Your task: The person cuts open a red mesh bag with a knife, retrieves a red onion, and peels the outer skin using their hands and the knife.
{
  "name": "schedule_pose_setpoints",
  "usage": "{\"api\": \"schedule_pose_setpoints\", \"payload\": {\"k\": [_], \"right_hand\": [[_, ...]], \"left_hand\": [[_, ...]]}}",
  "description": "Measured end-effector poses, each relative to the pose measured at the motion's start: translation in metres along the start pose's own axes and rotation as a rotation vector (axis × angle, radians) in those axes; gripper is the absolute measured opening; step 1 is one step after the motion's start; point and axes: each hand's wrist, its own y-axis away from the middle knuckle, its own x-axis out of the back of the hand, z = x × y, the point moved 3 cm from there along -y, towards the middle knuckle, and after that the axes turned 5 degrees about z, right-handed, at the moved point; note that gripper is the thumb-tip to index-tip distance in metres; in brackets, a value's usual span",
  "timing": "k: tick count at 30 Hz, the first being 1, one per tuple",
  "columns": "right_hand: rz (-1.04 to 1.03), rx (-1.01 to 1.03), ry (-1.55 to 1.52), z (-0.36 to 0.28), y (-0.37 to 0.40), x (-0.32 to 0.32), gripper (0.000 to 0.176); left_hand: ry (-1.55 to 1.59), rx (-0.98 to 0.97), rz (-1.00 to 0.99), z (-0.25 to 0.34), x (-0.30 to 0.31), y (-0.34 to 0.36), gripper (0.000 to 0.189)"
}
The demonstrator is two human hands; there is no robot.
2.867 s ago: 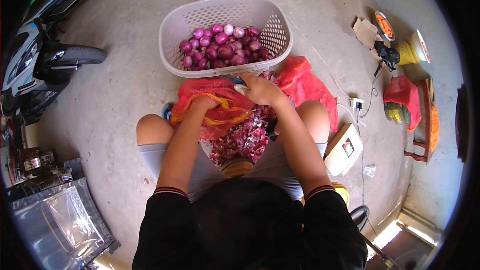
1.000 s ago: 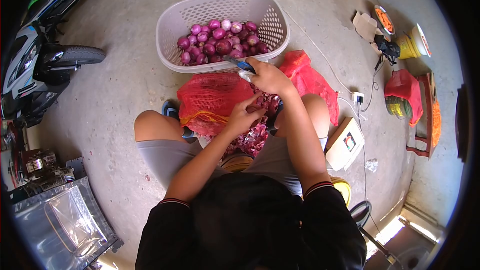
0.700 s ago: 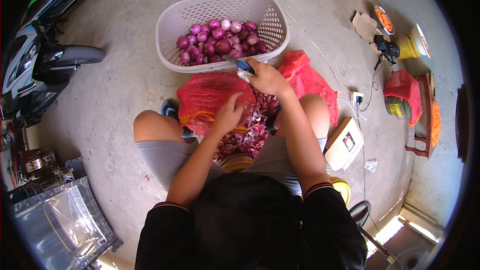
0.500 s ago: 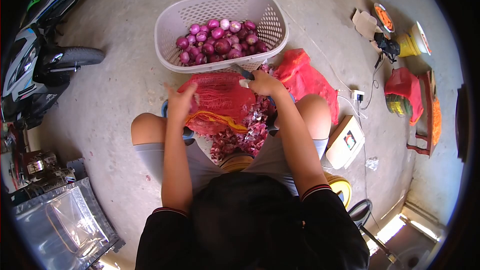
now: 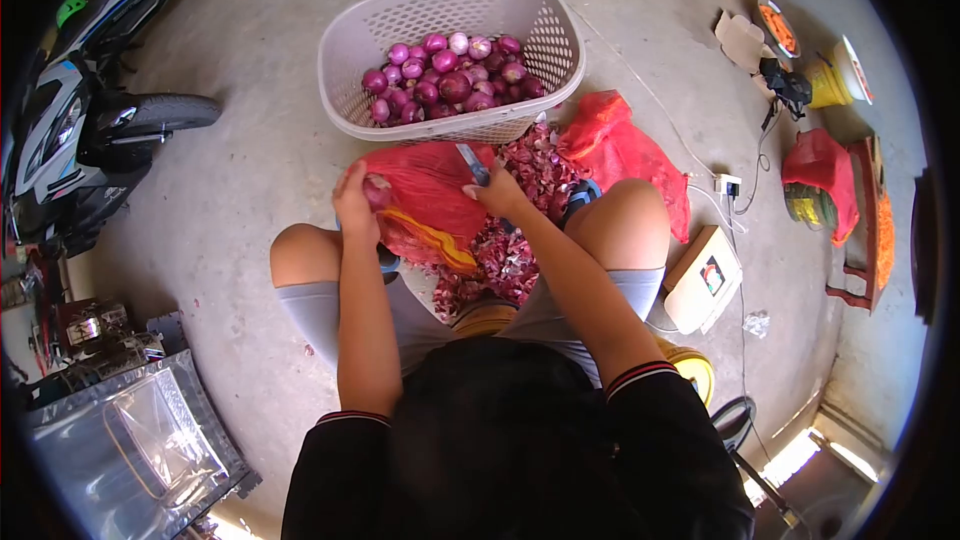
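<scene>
The left hand (image 5: 355, 202) is closed around one onion (image 5: 377, 192), just above the left knee. The right hand (image 5: 497, 196) grips a knife (image 5: 471, 162) with its blade pointing up. Both hands are over a red bag (image 5: 430, 185) on the floor. Peels (image 5: 508, 252) lie between the knees. A basket (image 5: 350, 35) full of purple onions sits just behind the bag.

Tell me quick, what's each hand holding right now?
Left hand: closed on a red onion.
Right hand: closed on a knife, blade pointing away from the body.
</scene>
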Motion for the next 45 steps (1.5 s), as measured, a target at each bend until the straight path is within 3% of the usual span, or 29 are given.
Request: {"api": "schedule_pose_setpoints", "payload": {"k": [3, 4, 6, 9, 15, 20, 24, 28, 30, 35, 40, 43, 45], "right_hand": [[-0.173, 0.25, -0.447, -0.059, 0.021, -0.026, 0.032], [-0.189, 0.332, -0.322, -0.079, 0.034, -0.026, 0.026], [-0.226, 0.36, -0.417, -0.103, 0.049, -0.023, 0.023], [-0.236, 0.315, -0.477, -0.137, 0.06, -0.006, 0.02], [-0.183, 0.402, -0.629, -0.169, 0.079, -0.017, 0.031], [-0.211, 0.382, -0.717, -0.177, 0.075, -0.025, 0.029], [-0.104, 0.408, -0.779, -0.186, 0.07, -0.019, 0.027], [-0.089, 0.395, -0.744, -0.183, 0.043, -0.019, 0.028], [-0.065, 0.383, -0.621, -0.18, 0.036, -0.017, 0.024], [-0.008, 0.402, -0.293, -0.176, 0.022, -0.008, 0.027], [-0.167, 0.288, -0.011, -0.153, 0.025, 0.001, 0.046], [-0.319, 0.329, 0.189, -0.143, 0.037, 0.003, 0.051], [-0.515, 0.291, 0.31, -0.143, 0.038, 0.014, 0.052]], "left_hand": [[0.336, 0.002, 0.066, 0.013, 0.024, -0.012, 0.014], [0.337, -0.036, 0.079, 0.016, 0.03, -0.011, 0.015], [0.342, -0.111, 0.109, 0.022, 0.037, -0.009, 0.017], [0.411, -0.097, 0.146, 0.043, 0.037, 0.003, 0.015], [0.465, -0.086, 0.078, 0.073, 0.038, 0.001, 0.014], [0.424, -0.167, 0.131, 0.087, 0.039, 0.004, 0.014], [0.372, -0.245, 0.115, 0.102, 0.033, 0.003, 0.014], [0.278, -0.244, 0.123, 0.108, 0.018, -0.021, 0.012], [0.098, -0.214, 0.199, 0.098, 0.014, -0.032, 0.01], [-0.022, -0.141, 0.108, 0.087, 0.01, -0.045, 0.014], [-0.28, -0.155, 0.034, 0.084, 0.001, -0.033, 0.032], [-0.346, -0.151, 0.227, 0.08, 0.007, -0.032, 0.046], [-0.175, -0.169, 0.085, 0.083, 0.003, -0.013, 0.05]]}}
